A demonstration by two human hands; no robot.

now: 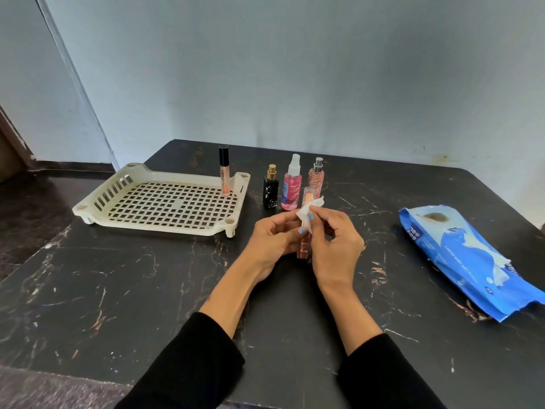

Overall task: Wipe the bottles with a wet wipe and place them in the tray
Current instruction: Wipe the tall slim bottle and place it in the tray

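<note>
My left hand [272,242] grips a slim tube-shaped bottle [303,246] with reddish contents, held tilted above the dark table. My right hand [333,240] pinches a white wet wipe [309,212] against the bottle's upper part. A cream perforated tray [118,212] lies at the left, and a lip gloss tube [224,172] with a black cap stands upright in its far right corner. Behind my hands three bottles stand on the table: a black one with a gold cap [270,188], a pink spray bottle [292,184] and a peach spray bottle [317,175].
A blue pack of wet wipes [472,258] lies at the right of the black marble table [147,290]. A pale wall stands right behind the table's far edge. The table's left edge drops to the floor beside the tray.
</note>
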